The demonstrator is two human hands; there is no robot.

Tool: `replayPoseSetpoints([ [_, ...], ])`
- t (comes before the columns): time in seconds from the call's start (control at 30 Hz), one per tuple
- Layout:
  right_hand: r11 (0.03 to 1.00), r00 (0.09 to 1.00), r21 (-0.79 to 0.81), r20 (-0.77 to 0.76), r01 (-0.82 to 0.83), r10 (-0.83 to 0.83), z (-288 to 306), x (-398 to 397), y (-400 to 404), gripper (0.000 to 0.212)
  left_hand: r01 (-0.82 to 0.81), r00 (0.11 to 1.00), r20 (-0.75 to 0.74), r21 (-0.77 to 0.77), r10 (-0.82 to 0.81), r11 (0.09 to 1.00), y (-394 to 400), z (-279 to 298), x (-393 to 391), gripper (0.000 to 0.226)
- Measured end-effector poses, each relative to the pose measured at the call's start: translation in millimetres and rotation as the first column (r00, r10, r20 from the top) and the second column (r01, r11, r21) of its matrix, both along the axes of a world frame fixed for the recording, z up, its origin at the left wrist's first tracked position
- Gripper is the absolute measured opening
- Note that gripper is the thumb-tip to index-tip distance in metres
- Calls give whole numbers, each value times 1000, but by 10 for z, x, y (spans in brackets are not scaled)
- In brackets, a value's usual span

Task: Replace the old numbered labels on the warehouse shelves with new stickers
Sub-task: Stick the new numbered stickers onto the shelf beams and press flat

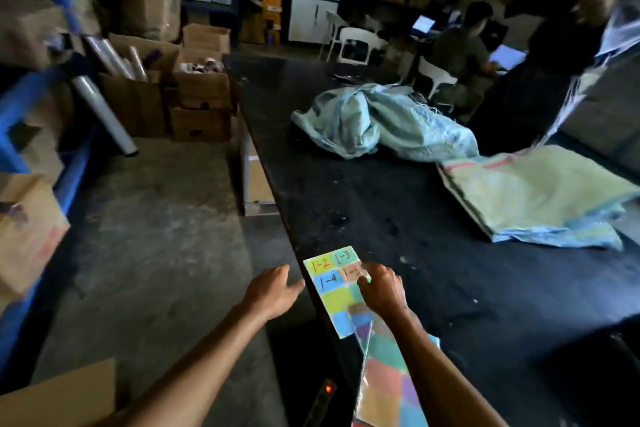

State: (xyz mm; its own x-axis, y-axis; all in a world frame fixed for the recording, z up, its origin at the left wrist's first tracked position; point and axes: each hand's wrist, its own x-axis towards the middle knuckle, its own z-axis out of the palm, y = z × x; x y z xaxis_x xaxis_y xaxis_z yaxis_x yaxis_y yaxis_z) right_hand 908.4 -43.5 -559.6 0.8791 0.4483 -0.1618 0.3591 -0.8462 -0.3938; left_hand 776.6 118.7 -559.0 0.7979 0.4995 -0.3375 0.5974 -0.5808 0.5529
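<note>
on the dark counter (433, 253) your right hand (381, 286) pinches a sticker on the label sheet (334, 291), while your left hand (273, 288) hovers open beside its edge.

My view: a warehouse, blue steel shelving (20, 107), stacked cardboard boxes (201, 87), bare concrete floor (166, 218), long black worktable (415, 236), woven sacks (381, 121).
</note>
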Motion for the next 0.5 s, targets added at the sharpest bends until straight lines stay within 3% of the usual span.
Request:
replayPoseSetpoints([
  [0.17,994,993,-40,-64,-99,96,-250,253,-216,38,-104,994,-30,-13,104,994,-324,-283,400,44],
  [0.33,975,977,-56,-1,-214,214,-508,279,-195,38,-272,961,-71,-101,266,957,-395,-635,593,49],
  [0.5,983,983,-20,13,-181,181,-606,264,-161,37,-348,936,15,-132,353,928,-346,-826,672,48],
])
